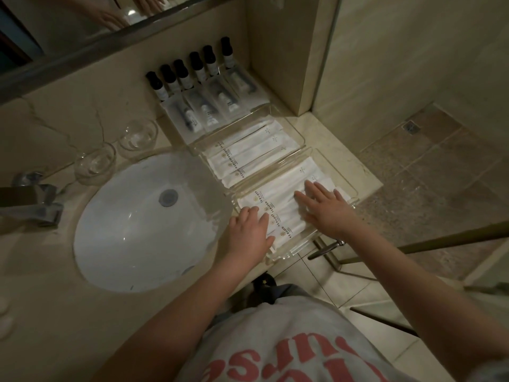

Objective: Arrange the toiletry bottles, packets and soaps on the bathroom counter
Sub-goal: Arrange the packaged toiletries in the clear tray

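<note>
White packets in the centre tray are getting squared — left hand and right hand press flat, gripping nothing; bottles above stand lined — likely nearly done.

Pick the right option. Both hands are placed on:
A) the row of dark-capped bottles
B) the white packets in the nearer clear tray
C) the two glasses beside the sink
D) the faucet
B: the left hand and right hand lie flat, fingers straight, on the white packets inside the nearer clear tray.
</note>
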Action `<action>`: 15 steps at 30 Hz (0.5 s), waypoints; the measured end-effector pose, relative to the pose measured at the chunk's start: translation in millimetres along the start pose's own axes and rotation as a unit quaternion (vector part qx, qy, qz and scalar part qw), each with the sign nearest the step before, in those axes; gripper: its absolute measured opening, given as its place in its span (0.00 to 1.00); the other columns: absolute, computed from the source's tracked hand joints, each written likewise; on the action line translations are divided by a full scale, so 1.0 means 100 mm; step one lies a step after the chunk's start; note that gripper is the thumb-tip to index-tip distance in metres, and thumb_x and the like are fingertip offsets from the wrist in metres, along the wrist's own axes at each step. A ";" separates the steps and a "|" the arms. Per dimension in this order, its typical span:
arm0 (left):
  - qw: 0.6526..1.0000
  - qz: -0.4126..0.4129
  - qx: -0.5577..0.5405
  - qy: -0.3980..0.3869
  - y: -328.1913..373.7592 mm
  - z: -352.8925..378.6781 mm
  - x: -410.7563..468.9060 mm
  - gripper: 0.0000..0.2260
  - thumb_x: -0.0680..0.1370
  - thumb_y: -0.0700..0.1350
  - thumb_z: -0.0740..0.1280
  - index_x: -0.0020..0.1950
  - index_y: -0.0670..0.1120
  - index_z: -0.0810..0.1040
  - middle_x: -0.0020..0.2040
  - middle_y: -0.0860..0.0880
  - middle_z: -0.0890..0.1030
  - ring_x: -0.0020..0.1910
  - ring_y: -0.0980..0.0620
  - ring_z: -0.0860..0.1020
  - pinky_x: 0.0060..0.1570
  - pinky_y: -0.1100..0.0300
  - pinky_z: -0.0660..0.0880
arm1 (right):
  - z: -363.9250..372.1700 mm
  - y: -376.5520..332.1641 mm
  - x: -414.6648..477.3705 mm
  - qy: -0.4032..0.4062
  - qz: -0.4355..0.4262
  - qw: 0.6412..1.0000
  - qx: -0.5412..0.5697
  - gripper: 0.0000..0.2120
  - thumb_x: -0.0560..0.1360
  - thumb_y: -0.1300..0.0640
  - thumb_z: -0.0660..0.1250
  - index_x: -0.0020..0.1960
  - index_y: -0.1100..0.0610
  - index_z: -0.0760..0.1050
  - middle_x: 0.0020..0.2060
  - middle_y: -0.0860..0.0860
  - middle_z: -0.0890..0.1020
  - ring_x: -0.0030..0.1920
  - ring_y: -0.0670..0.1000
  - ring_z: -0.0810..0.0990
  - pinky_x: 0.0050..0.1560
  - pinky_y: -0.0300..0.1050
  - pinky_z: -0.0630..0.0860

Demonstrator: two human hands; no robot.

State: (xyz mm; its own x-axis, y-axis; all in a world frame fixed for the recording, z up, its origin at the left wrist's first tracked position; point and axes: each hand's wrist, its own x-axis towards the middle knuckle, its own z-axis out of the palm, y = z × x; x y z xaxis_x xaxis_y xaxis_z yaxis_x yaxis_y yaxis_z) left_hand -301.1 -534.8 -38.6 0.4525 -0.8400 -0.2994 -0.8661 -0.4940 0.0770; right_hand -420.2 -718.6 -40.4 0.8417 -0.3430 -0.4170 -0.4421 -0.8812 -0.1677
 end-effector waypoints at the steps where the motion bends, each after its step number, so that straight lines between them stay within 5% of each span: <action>1: 1.000 -0.003 0.007 -0.021 0.01 -0.01 -0.01 0.26 0.79 0.57 0.56 0.74 0.48 0.59 0.75 0.44 0.60 0.73 0.44 0.57 0.68 0.47 0.60 | -0.01 -0.01 0.00 -0.004 0.003 1.000 -0.004 0.27 0.80 0.42 0.49 0.76 0.44 0.44 0.77 0.53 0.41 0.77 0.55 0.42 0.75 0.60 0.46; 7: 0.996 0.006 0.052 -0.069 0.08 -0.04 0.00 0.28 0.81 0.54 0.51 0.77 0.43 0.47 0.78 0.44 0.48 0.78 0.44 0.47 0.73 0.41 0.50 | -0.02 -0.10 0.02 0.016 0.025 0.999 -0.016 0.28 0.80 0.47 0.52 0.76 0.47 0.46 0.78 0.53 0.44 0.77 0.56 0.43 0.74 0.63 0.49; 15: 0.996 -0.017 0.010 -0.081 0.03 -0.05 0.04 0.29 0.81 0.55 0.51 0.77 0.44 0.48 0.79 0.45 0.48 0.78 0.46 0.45 0.73 0.41 0.46 | -0.05 -0.35 0.19 0.010 -0.005 1.000 -0.015 0.30 0.80 0.45 0.52 0.77 0.47 0.42 0.78 0.53 0.43 0.77 0.55 0.43 0.75 0.62 0.46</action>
State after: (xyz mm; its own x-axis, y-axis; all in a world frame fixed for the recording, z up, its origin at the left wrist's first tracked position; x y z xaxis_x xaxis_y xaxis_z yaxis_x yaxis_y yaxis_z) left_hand -301.3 -540.8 -35.1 0.4430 -0.7743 -0.4519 -0.8553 -0.5161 0.0456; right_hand -387.4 -695.9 -37.4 0.8522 -0.3405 -0.3972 -0.4247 -0.8936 -0.1453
